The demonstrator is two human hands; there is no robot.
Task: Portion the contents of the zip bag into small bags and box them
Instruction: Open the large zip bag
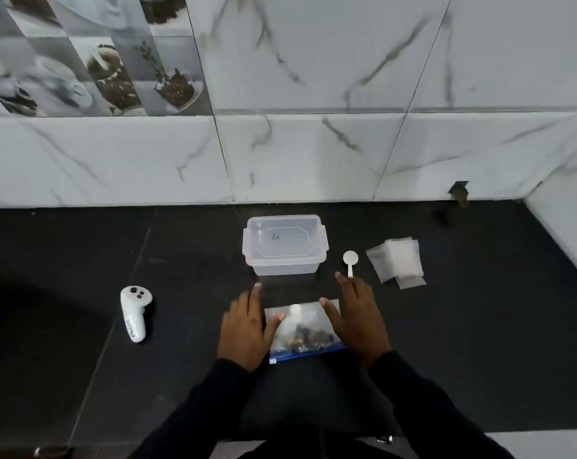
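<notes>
Both arms wear long black sleeves of plain, matte cloth, with no print, stripe or logo to be seen. The left sleeve (pixel 194 409) enters from about 7 o'clock, the right sleeve (pixel 422 405) from about 5 o'clock. Each sleeve ends in a snug, plain cuff at the wrist, with soft folds further up the forearm. The left hand (pixel 247 329) and the right hand (pixel 360 319) are bare: no gloves, rings, watch or bands show. The nails look short. At 6 o'clock, between the sleeves, more dark clothing shows, too dim to tell apart.
</notes>
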